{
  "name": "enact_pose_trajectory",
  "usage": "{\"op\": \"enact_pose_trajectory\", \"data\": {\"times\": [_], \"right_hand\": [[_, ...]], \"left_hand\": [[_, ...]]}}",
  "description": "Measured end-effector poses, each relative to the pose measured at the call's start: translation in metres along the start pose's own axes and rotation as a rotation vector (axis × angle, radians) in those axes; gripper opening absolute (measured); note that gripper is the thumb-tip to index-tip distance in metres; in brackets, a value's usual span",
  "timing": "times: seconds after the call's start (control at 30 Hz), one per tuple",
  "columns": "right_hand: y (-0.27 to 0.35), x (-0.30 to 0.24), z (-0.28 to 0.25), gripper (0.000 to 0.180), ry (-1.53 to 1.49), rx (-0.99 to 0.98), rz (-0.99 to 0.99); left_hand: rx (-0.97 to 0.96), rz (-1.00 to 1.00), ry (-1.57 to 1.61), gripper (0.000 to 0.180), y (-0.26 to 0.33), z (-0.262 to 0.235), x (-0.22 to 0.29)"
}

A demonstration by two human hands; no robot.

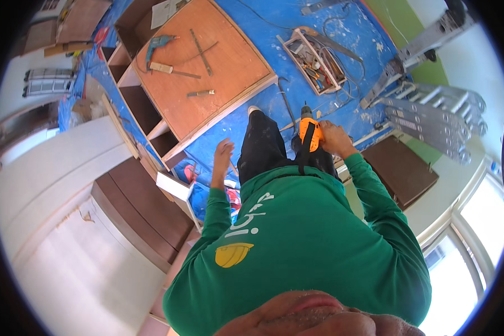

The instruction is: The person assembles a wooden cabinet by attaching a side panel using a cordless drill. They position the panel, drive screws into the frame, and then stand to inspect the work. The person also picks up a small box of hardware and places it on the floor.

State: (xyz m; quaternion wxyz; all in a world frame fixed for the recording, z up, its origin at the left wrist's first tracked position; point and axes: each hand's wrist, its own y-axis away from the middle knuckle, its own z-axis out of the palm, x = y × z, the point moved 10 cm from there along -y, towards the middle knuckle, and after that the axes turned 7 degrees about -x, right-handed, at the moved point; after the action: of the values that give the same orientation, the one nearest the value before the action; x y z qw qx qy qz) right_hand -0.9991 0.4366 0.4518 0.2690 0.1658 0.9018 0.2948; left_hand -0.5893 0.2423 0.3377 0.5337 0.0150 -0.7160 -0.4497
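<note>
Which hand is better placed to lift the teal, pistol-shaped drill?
Probably the left hand: it looks empty and nearer the teal drill, while the right hand holds the orange-and-black power drill.

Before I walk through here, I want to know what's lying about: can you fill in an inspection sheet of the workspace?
Surface: the cabinet has a bare wooden top; a paint-spotted blue sheet covers the floor around it.
Things in use: orange drill, held in front of the thighs.
Clutter: teal drill and several narrow tools on the cabinet; toolbox full of hand tools on the sheet, a saw beside it.
Hands: right hand grips the orange drill; left hand open, nothing seen in it.
Cables: one trails over the sheet; its ends can't be told.
Surroundings: folded ladder at right, window at lower right.
</note>
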Motion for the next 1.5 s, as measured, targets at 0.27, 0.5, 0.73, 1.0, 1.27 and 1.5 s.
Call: {"op": "enact_pose_trajectory", "data": {"times": [0.27,0.5,0.73,1.0,1.27,1.5], "right_hand": [[-0.126,-0.045,-0.009,0.045,-0.016,0.052,-0.124],[-0.167,-0.094,0.001,0.044,-0.100,-0.052,-0.171],[-0.157,-0.070,-0.004,0.055,-0.058,-0.228,-0.008],[-0.125,0.117,0.015,0.048,-0.130,-0.158,0.459],[-0.215,0.056,-0.036,0.056,-0.093,-0.177,0.043],[-0.454,-0.063,0.091,0.040,-0.241,0.007,-0.294]], "left_hand": [[-0.207,-0.098,0.026,0.079,-0.072,0.155,0.081],[-0.269,-0.268,0.263,0.083,-0.113,0.134,0.061],[-0.239,-0.326,0.312,0.057,-0.151,0.061,0.006],[0.089,-0.548,0.349,0.051,-0.109,-0.035,-0.136],[0.290,-0.469,0.583,0.057,-0.045,-0.006,-0.138],[0.267,-0.570,0.551,0.059,0.023,0.085,-0.129]]}}
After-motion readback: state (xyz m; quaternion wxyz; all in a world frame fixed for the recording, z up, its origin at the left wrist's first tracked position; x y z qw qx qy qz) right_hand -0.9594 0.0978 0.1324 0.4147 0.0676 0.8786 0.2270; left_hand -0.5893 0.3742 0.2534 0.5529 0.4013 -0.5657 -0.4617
